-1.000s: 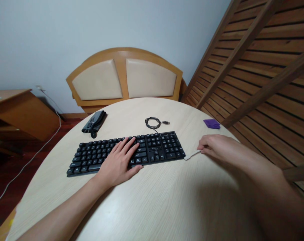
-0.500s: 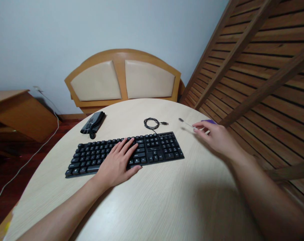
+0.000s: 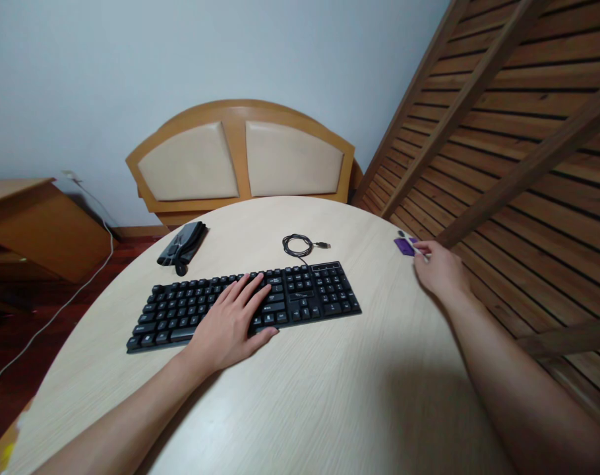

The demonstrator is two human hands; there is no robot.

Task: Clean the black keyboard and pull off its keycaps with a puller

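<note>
A black keyboard (image 3: 191,310) lies across the round pale wooden table (image 3: 330,396). My left hand (image 3: 233,326) rests flat on its middle keys with fingers stretched out. My right hand (image 3: 441,270) is at the table's far right edge, fingers closed on a thin white stick-like tool (image 3: 413,245) whose dark tip lies over a small purple cloth (image 3: 403,247). The keyboard's black cable (image 3: 300,245) is coiled behind it, its USB plug lying free.
A folded dark grey pouch (image 3: 181,244) lies at the table's back left. A wooden chair with beige padding (image 3: 240,158) stands behind the table. A slatted wooden frame (image 3: 502,132) leans along the right. A wooden cabinet (image 3: 28,218) and a white floor cable are at the left.
My right hand lifted the white tool from beside the keyboard's right end and carried it back and right to the purple cloth. My left hand stayed on the keys.
</note>
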